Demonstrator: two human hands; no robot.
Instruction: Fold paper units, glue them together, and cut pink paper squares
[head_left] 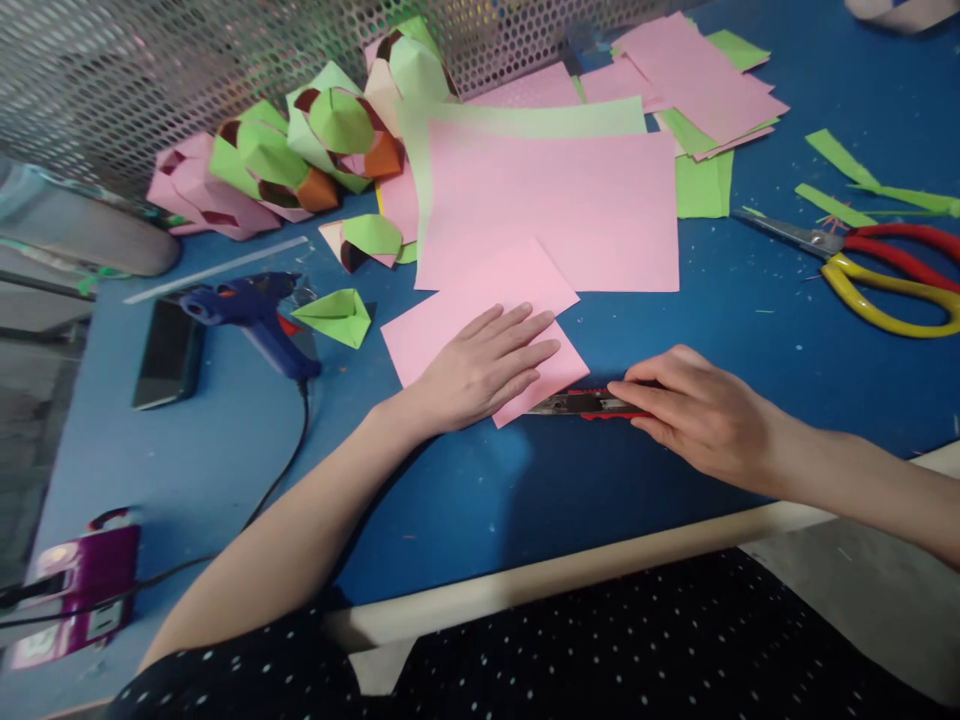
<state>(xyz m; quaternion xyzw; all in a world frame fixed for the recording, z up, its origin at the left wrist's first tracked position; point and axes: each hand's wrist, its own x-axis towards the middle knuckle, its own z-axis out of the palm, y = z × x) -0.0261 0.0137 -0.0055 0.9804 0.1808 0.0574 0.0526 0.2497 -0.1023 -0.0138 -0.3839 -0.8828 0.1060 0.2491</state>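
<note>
My left hand [491, 365] lies flat with fingers stretched out on a pink sheet of paper [427, 335], pressing it to the table. The sheet looks folded or layered, with one corner toward my body. My right hand [697, 410] grips a utility knife [592, 403] with a red and dark body. The knife lies low along the table, and its blade end reaches the paper's lower right edge, where the tip is hidden under the paper. Behind them, larger pink paper [555, 210] rests over a pale green sheet [525, 118].
Folded paper pieces [341, 120] stand along a perforated metal panel [225, 60]. At left are a blue glue gun [251, 310], a phone [169, 350] and a purple power strip [97, 580]. Scissors [885, 260] and green scraps [844, 160] lie at right, near stacked paper [697, 80].
</note>
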